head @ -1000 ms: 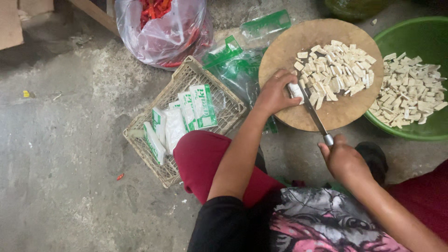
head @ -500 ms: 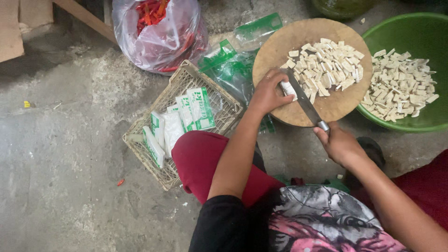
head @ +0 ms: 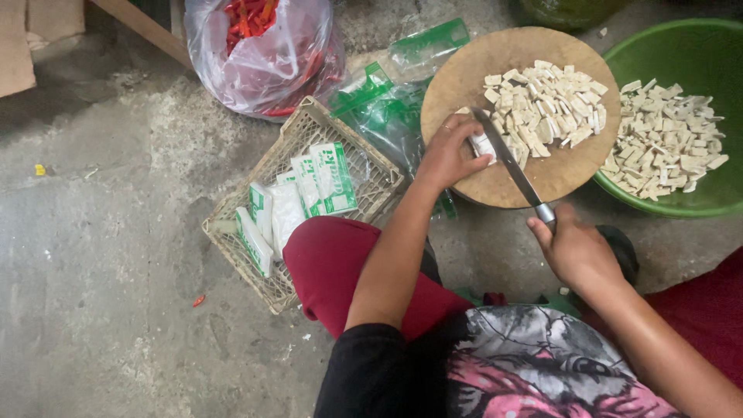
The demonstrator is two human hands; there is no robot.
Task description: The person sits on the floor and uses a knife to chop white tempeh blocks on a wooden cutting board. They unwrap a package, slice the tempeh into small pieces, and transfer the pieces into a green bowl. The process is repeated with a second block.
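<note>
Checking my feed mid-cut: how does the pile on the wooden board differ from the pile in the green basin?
The board pile lies heaped tight on the round cutting board, beside the knife and left hand; the basin pile lies apart from both hands. The basin pile spreads looser and wider inside the green basin. Both are pale, small-cut white pieces.

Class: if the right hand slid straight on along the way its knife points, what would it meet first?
Probably the white block under the left hand; the right hand aims the knife at it across the board.
</note>
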